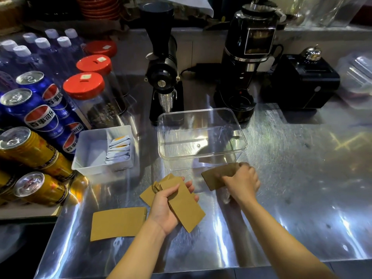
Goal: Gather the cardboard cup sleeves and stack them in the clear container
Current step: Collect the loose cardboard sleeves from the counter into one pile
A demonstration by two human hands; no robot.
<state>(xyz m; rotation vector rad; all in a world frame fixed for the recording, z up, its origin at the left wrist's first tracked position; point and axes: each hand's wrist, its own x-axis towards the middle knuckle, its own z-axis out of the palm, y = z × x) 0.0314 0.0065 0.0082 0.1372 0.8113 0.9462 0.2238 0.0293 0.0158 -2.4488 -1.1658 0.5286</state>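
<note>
My left hand (168, 206) grips a fanned stack of brown cardboard cup sleeves (186, 208) just above the steel counter. To its right, my right hand (242, 183) pinches one more flat sleeve (214, 177) by its right end, close to the front wall of the clear container (202, 156). The container stands behind both hands and nothing shows inside it. Another flat sleeve (117, 223) lies alone on the counter to the left of my left forearm.
A white tray (88, 158) with paper sachets sits left of the container. Soda cans (34, 121), water bottles and red-lidded jars (88, 91) crowd the left side. Two black grinders (165, 73) (244, 63) and a black box (304, 81) stand behind.
</note>
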